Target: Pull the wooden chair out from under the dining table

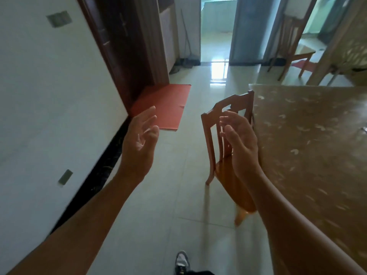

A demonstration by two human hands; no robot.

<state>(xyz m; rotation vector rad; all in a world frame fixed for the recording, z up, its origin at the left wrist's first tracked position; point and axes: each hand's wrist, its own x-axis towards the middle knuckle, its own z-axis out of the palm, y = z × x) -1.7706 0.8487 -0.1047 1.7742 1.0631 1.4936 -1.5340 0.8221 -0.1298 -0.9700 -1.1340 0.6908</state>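
Note:
A wooden chair (210, 133) stands tucked against the left edge of the dining table (309, 139), its seat partly under the patterned brown tabletop. My right hand (240, 143) is raised in front of the chair's backrest, fingers spread, holding nothing; it hides part of the back slats. Whether it touches the chair I cannot tell. My left hand (140, 143) hovers open over the floor, well left of the chair, palm facing right.
A white wall with a dark skirting runs along the left. A red mat (162, 104) lies before a dark wooden door (123, 46). A second wooden chair (292, 42) stands at the far right. My shoe (181, 262) is on the tiled floor.

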